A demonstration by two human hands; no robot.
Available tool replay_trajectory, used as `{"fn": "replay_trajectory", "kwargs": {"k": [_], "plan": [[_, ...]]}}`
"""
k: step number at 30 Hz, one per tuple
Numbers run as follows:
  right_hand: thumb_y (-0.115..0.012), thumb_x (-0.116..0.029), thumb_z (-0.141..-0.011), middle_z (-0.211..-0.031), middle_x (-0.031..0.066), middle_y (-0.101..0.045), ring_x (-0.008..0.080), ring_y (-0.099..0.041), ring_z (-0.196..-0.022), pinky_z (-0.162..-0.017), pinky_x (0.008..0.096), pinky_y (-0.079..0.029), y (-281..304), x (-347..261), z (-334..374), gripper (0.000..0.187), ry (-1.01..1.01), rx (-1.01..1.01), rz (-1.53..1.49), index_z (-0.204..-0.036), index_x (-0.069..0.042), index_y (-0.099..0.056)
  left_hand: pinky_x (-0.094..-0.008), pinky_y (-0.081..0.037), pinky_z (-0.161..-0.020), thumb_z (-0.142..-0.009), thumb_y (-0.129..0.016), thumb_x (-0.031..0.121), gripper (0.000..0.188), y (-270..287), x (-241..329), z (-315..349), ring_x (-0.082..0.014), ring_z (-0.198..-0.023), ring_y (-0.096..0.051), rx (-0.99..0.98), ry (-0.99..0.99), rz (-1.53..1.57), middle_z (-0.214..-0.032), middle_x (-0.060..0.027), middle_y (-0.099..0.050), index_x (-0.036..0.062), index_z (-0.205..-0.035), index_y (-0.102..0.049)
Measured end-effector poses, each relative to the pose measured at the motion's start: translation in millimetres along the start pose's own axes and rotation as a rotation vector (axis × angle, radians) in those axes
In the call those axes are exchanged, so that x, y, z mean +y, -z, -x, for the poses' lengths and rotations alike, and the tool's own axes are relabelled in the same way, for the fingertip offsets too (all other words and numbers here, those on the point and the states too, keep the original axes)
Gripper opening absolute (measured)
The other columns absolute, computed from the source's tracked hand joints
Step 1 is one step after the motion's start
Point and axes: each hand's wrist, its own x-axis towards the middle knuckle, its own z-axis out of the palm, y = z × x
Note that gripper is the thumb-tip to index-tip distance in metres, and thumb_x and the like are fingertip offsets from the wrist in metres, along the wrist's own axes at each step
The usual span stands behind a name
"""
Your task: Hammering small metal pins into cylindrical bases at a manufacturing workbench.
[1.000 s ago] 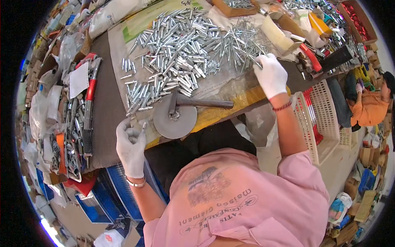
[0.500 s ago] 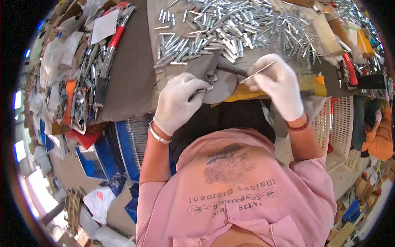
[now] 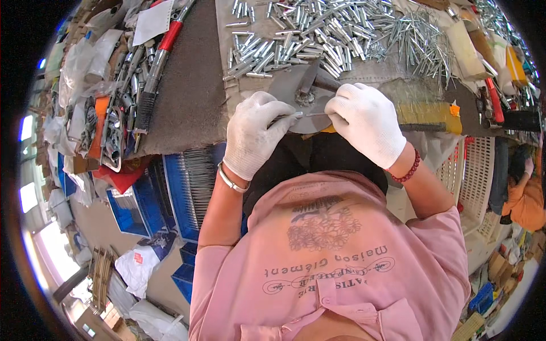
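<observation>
Both my hands wear white knitted gloves. My left hand [image 3: 256, 136] pinches a small silvery metal tube [image 3: 297, 115], whose end pokes out past the fingertips. Opposite it, my right hand [image 3: 367, 122] grips a thin metal rod [image 3: 317, 115]; most of the rod is hidden in the fingers. The rod's tip points at the tube's end, at or very near it; I cannot tell whether it is inside. Just beyond my fingers lies a grey round metal plate [image 3: 278, 85], with a hammer [image 3: 307, 78] resting on it, its handle running behind my right hand.
Many silvery metal tubes [image 3: 264, 54] and a heap of thin rods [image 3: 418, 45] cover the far worktop. Pliers-like tools and a red-handled tool [image 3: 166, 44] lie left. A yellow strip [image 3: 429, 115] edges the bench right. Blue crates [image 3: 181, 196] and a white basket [image 3: 476, 176] stand below.
My right hand has come down and left, bringing the rod from a raised slant to level beside the tube. My left hand has shifted slightly right, still pinching the tube.
</observation>
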Motion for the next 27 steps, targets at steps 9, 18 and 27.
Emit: {"fn": "replay_trajectory", "kwargs": {"k": [9, 18, 27], "plan": [[-0.074, -0.009, -0.081, -0.087, 0.0034, -0.062, 0.0271, -0.066, -0.085, -0.077, 0.0409, -0.055, -10.4, 0.3, -1.6, 0.007, 0.048, 0.046, -0.069, -0.083, -0.013, -0.069, -0.0415, -0.055, -0.076, -0.08, -0.085, 0.01, 0.018, -2.2, -4.0, 4.5, -0.0314, -0.088, -0.068, 0.072, -0.176, -0.173, -0.093, -0.0079, -0.068, 0.0123, -0.097, -0.079], [-0.073, -0.012, -0.084, -0.088, 0.0027, -0.063, 0.0262, -0.066, -0.089, -0.08, 0.0394, -0.055, -17.5, 11.7, -3.9, 0.003, 0.098, 0.009, -0.1, -0.084, -0.014, -0.071, -0.042, -0.055, -0.077, -0.081, -0.083, 0.008, 0.019, -9.4, -4.5, 4.4, -0.0317, -0.089, -0.069, 0.091, -0.183, -0.161, -0.093, -0.0083, -0.068, 0.0122, -0.098, -0.079], [-0.081, -0.015, -0.086, -0.096, 0.0075, -0.073, 0.0302, -0.071, -0.094, -0.084, 0.0402, -0.058, 8.0, 26.6, -2.4, 0.014, -0.079, 0.19, -0.139, -0.099, -0.014, -0.08, -0.042, -0.054, -0.077, -0.083, -0.083, 0.006, 0.016, -4.6, 1.6, 9.6, -0.0322, -0.087, -0.068, 0.084, -0.12, -0.188, -0.092, -0.009, -0.068, 0.0115, -0.098, -0.079]]}}
